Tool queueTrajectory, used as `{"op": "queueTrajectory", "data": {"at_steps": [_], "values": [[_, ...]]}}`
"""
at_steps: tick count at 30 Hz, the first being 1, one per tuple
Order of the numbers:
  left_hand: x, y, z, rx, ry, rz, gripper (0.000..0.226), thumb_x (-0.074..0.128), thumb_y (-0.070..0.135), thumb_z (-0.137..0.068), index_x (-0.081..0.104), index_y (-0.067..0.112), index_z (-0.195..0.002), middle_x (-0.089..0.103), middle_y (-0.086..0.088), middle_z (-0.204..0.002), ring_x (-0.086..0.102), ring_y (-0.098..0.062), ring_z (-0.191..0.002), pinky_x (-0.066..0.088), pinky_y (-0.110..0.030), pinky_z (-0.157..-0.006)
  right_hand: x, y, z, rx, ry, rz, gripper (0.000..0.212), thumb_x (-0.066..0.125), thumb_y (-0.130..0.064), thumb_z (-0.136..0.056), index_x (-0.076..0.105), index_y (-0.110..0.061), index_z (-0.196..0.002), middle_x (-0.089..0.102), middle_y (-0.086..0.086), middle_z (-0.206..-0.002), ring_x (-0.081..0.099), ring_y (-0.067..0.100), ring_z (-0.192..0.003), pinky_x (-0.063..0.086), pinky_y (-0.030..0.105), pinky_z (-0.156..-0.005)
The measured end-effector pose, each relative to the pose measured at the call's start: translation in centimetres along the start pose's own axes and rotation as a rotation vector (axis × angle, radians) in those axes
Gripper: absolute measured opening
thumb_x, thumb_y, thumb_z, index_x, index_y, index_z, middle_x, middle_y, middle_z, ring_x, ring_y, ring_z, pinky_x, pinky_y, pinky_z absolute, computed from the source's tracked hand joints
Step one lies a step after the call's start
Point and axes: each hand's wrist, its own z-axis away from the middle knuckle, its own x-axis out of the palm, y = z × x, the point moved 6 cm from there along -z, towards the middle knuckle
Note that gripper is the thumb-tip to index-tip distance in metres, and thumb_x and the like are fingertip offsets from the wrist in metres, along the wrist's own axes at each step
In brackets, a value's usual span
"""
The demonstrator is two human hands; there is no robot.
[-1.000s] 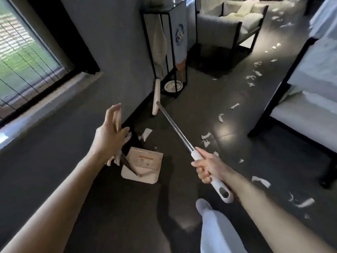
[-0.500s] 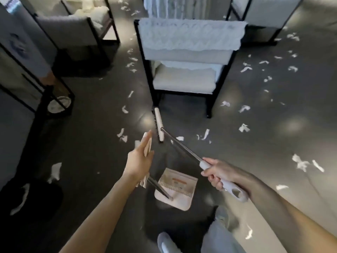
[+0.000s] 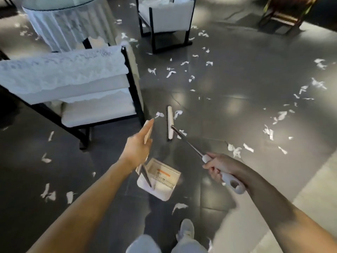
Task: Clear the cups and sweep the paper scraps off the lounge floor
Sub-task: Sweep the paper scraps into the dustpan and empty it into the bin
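A dark, glossy tiled floor fills the lounge, with torn white paper scraps strewn across most of it, thickest in the middle and to the right. Since half a second ago the view has swung further right. The black-framed white armchair with its lace cover now sits at the left, a round table with a pleated white skirt has come in at the upper left, and the black rack has gone out of sight.

The grips are as before. The left hand is curled round the beige upright handle of the dustpan, and the right hand is closed round the white grip of the broom. The broom head still lies on the floor just ahead of the dustpan, with scraps close on both sides.

The dustpan's tray shows a row of comb teeth and an orange-marked label; whether scraps lie inside cannot be told.

A second white chair stands beyond, and a wooden chair at the upper right. A pale shoe shows at the bottom.
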Motion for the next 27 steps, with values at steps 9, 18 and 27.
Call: {"op": "queueTrajectory", "data": {"at_steps": [9,18,27], "values": [[1.9,7.6,-22.5,0.057,0.023,-0.011,0.065,0.043,0.013,-0.1,0.017,0.052,-0.146,0.055,-0.001,-0.132,0.058,-0.007,-0.054,0.042,-0.007,-0.05,-8.3,-16.5,-10.4,-0.091,0.004,-0.046,0.023,0.047,0.004,-0.093,0.051,-0.019,-0.093,0.045,-0.002,-0.045,0.036,0.006,-0.034,0.028,0.014,-0.03],[1.6,11.4,-47.3,0.047,0.014,-0.002,0.062,0.044,0.018,-0.101,0.018,0.051,-0.147,0.054,-0.008,-0.134,0.062,-0.019,-0.094,0.041,-0.016,-0.083,-13.2,-37.5,-24.1,-0.108,-0.012,-0.175,0.026,0.041,0.008,-0.093,0.051,-0.015,-0.1,0.046,0.002,-0.048,0.036,0.006,-0.033,0.028,0.014,-0.029],[1.6,14.7,-73.9,0.008,0.119,0.057,0.063,0.042,0.01,-0.098,0.026,0.048,-0.146,0.048,0.009,-0.13,0.061,0.008,-0.076,0.039,0.0,-0.065,-21.4,-57.5,-38.9,-0.094,-0.04,-0.068,0.035,0.041,0.006,-0.094,0.046,-0.023,-0.113,0.045,-0.002,-0.042,0.036,0.005,-0.033,0.029,0.015,-0.032]]}}
